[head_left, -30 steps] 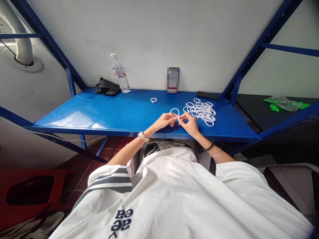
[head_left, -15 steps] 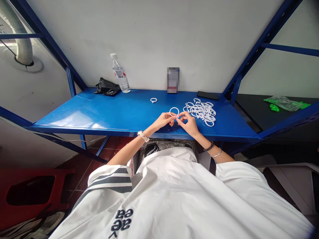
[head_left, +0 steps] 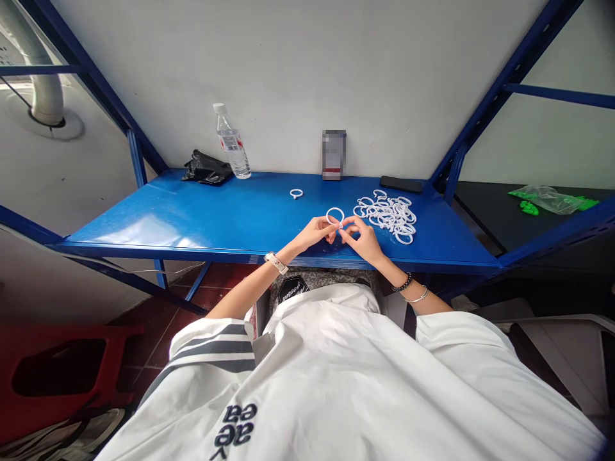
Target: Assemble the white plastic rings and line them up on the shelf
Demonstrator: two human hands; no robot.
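Head view: above the blue shelf's (head_left: 216,218) near edge, left hand (head_left: 314,234) and right hand (head_left: 365,240) pinch one white ring (head_left: 335,216) between fingertips. A slipped pinch could likely flick it into the ring pile (head_left: 387,214) just beyond, or off the edge.

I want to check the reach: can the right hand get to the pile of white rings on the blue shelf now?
Probably yes. The pile of white rings lies just beyond the right hand with nothing between them, but its fingers now pinch a single white ring together with the left hand.
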